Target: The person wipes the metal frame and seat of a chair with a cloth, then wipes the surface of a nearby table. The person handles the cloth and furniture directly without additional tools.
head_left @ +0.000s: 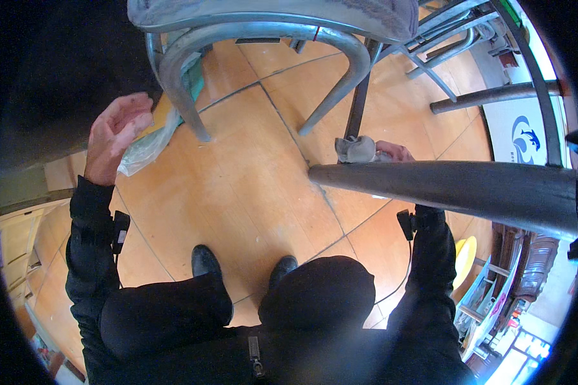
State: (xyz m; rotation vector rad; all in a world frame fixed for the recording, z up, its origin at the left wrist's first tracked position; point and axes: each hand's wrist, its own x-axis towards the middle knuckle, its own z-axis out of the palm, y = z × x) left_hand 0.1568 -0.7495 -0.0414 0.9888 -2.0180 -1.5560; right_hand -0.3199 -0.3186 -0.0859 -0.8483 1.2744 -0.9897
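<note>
My right hand (396, 151) grips a crumpled grey cloth (356, 150), which touches the lower end of a dark flat metal bar (360, 106). A thick grey metal tube (438, 185) passes in front of my right wrist and hides part of that hand. My left hand (120, 132) is raised at the left, fingers loosely curled, with nothing seen in it. Near its fingertips lies a clear plastic bag (149, 149). Ahead of me stands a chair with a bent metal tube frame (269, 31) and a padded, pale patterned seat (274, 12).
Beneath are orange floor tiles (241, 192) with dark joints. More metal tube frames (443, 53) stand at the upper right, near a white panel with a dolphin picture (522, 137). A yellow round object (464, 262) and a rack (486, 298) are at right. A large dark surface (77, 86) fills the upper left.
</note>
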